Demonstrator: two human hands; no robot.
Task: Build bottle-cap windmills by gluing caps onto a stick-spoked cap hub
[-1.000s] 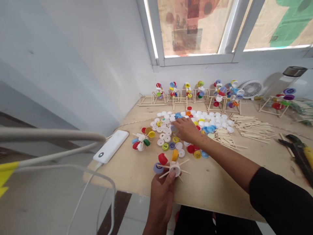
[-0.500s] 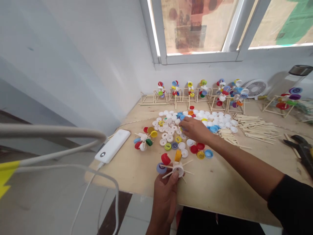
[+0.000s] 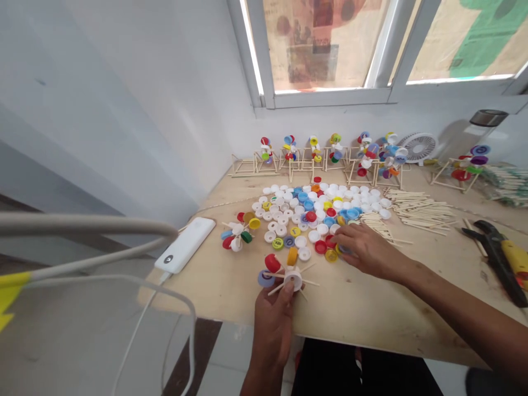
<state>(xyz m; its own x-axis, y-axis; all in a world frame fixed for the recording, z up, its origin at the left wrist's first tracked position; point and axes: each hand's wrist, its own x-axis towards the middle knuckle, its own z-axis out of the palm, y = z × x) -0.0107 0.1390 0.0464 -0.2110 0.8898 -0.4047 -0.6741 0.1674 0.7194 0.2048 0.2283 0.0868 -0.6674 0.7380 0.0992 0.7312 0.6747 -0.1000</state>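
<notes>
My left hand [image 3: 272, 324] is at the near table edge, gripping a bottle-cap pinwheel [image 3: 291, 278] from below, with the thumb on its white centre cap. Red, yellow and blue caps sit on wooden sticks radiating from that centre. My right hand [image 3: 367, 252] lies further right, its spread fingertips resting on the near edge of a spread of loose plastic bottle caps [image 3: 313, 214]. A yellow cap [image 3: 330, 255] and a red cap [image 3: 320, 247] lie just beyond the fingers. Any cap beneath them is partly hidden.
A second cap pinwheel [image 3: 237, 235] lies on the plywood table [image 3: 363, 313], beside a white power bank [image 3: 185, 245]. Loose wooden sticks [image 3: 421, 208] and pliers [image 3: 497, 261] lie right. Stick stands with cap wheels [image 3: 313, 157] line the back, near a white fan [image 3: 418, 147].
My right hand has moved from the middle of the caps towards me and to the right, onto their near edge. My left hand still holds the pinwheel in about the same place.
</notes>
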